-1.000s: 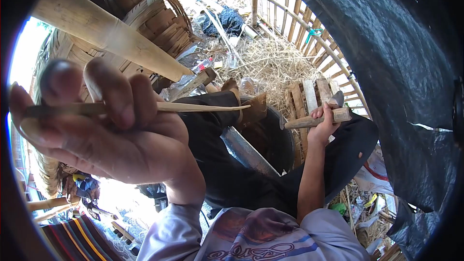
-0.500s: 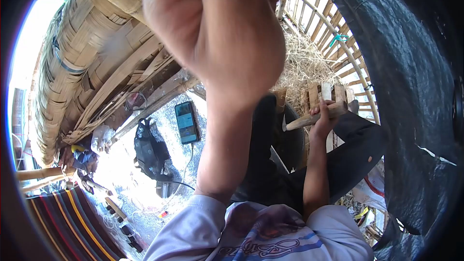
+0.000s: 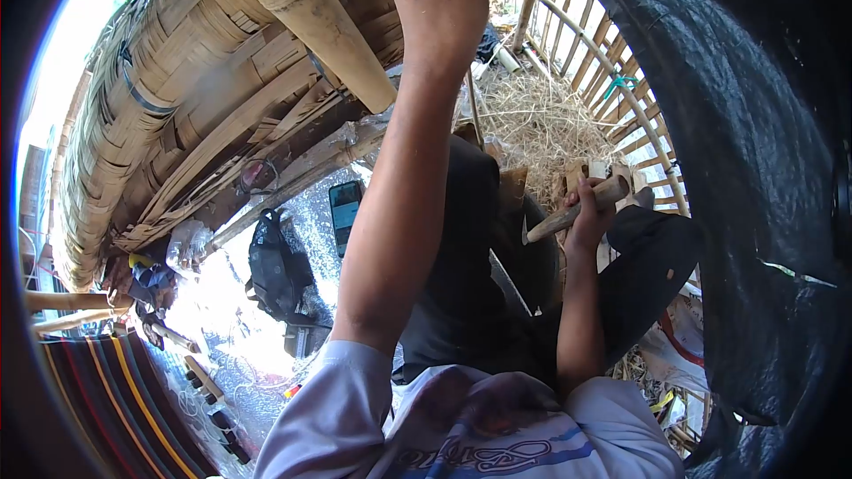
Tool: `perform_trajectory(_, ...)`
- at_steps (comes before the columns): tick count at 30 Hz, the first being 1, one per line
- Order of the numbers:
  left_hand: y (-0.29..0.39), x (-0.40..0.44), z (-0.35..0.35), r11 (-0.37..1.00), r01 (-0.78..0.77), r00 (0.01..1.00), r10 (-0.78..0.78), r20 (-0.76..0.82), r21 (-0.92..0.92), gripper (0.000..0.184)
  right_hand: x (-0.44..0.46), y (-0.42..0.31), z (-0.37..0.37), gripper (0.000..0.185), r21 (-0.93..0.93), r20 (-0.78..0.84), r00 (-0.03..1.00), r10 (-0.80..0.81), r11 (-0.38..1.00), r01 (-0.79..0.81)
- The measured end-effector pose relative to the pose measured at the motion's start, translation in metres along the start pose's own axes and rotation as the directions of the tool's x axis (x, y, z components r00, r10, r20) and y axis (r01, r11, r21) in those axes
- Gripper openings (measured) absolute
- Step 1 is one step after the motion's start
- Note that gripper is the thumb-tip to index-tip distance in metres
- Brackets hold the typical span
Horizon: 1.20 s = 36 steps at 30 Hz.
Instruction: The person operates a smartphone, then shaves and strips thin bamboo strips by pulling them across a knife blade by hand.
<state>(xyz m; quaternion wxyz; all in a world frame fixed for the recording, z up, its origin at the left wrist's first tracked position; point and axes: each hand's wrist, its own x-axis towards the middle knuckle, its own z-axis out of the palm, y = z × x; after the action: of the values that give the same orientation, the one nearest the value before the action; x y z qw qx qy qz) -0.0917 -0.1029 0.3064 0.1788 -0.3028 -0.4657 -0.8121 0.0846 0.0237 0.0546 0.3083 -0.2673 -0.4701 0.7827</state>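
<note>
My left hand [image 3: 441, 4] is raised at the top edge of the view, partly cut off. Its fingers look curled closed, and whatever they hold, if anything, is out of sight. Behind the wrist a thin stick [image 3: 474, 111] runs downward; I cannot tell whether the hand grips it. My right hand [image 3: 589, 222] is wrapped round the thick wooden handle of a tool [image 3: 555, 223], above my right leg. A short pale metal piece shows at the handle's left end. Between my legs lies a dark rounded object [image 3: 535, 270], partly hidden by my left leg.
A bamboo pole [image 3: 311, 22] and woven bamboo wall [image 3: 177, 62] stand at left. On the shiny floor are a phone [image 3: 344, 213] and a black bag [image 3: 277, 270]. Straw [image 3: 541, 115] lies ahead by a slatted bamboo fence [image 3: 626, 98]. Black plastic sheeting [image 3: 745, 168] hangs at right.
My left hand has moved up and away from the camera, leaving more of the bamboo pole and straw visible. My right hand keeps its grip on the wooden-handled tool, almost unmoved.
</note>
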Motion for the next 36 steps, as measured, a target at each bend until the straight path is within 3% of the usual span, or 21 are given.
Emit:
perform_trajectory(2,-0.004,-0.002,-0.013,0.999,0.047,0.999,-0.047,-0.005,0.018,0.033,-0.003,-0.005,0.0,0.011,-0.035,0.006,1.0,0.005,0.999,-0.005)
perform_trajectory(4,-0.01,-0.003,-0.027,0.996,0.094,0.994,-0.094,0.059,0.003,0.037,-0.008,-0.01,0.001,0.014,-0.191,0.112,0.994,0.0,0.981,0.022)
perform_trajectory(6,-0.016,-0.008,-0.035,0.996,0.087,0.991,-0.089,0.097,0.028,0.042,-0.016,-0.017,0.002,0.017,-0.163,0.12,0.993,0.002,0.986,0.018)
perform_trajectory(9,-0.019,-0.013,-0.045,0.994,0.082,0.989,-0.09,0.117,0.072,0.044,-0.022,-0.021,-0.007,0.018,-0.262,0.144,0.989,-0.024,0.963,0.061)
perform_trajectory(14,-0.027,-0.02,-0.047,0.971,0.194,0.958,-0.218,0.187,0.139,0.044,-0.028,-0.06,0.002,0.016,-0.262,0.122,0.991,-0.055,0.961,0.086)
perform_trajectory(17,-0.033,-0.015,-0.041,0.971,0.204,0.95,-0.227,0.216,0.123,0.045,-0.019,-0.095,0.019,0.016,-0.145,0.149,0.987,-0.067,0.985,0.089)
perform_trajectory(20,-0.03,-0.015,-0.035,0.945,0.284,0.936,-0.31,0.166,0.164,0.047,-0.017,-0.14,0.031,0.012,-0.216,0.304,0.931,-0.204,0.937,0.276)
perform_trajectory(22,-0.03,-0.012,-0.035,0.938,0.234,0.948,-0.278,0.155,0.254,0.049,-0.02,-0.169,0.038,0.011,-0.208,0.371,0.894,-0.253,0.915,0.346)
perform_trajectory(24,-0.037,-0.008,-0.038,0.924,0.296,0.922,-0.343,0.181,0.243,0.048,-0.014,-0.179,0.037,0.012,-0.166,0.396,0.867,-0.303,0.905,0.392)
perform_trajectory(26,-0.036,-0.008,-0.035,0.917,0.316,0.908,-0.366,0.203,0.241,0.047,0.0,-0.171,0.028,0.012,-0.141,0.397,0.863,-0.312,0.908,0.394)
perform_trajectory(28,-0.037,-0.011,-0.03,0.91,0.365,0.892,-0.402,0.207,0.195,0.046,0.023,-0.139,0.012,0.013,-0.178,0.344,0.913,-0.22,0.939,0.294)
perform_trajectory(30,-0.041,-0.004,-0.033,0.88,0.398,0.877,-0.448,0.175,0.259,0.043,0.038,-0.106,0.012,0.013,-0.229,0.135,0.989,-0.068,0.968,0.098)
perform_trajectory(34,-0.04,-0.005,-0.026,0.87,0.367,0.885,-0.435,0.163,0.329,0.047,0.037,-0.089,0.028,0.015,-0.112,0.187,0.979,-0.079,0.989,0.101)
perform_trajectory(36,-0.051,-0.008,-0.032,0.912,0.284,0.927,-0.34,0.16,0.297,0.042,0.038,-0.077,0.033,0.017,-0.033,0.215,0.974,-0.064,0.997,0.073)
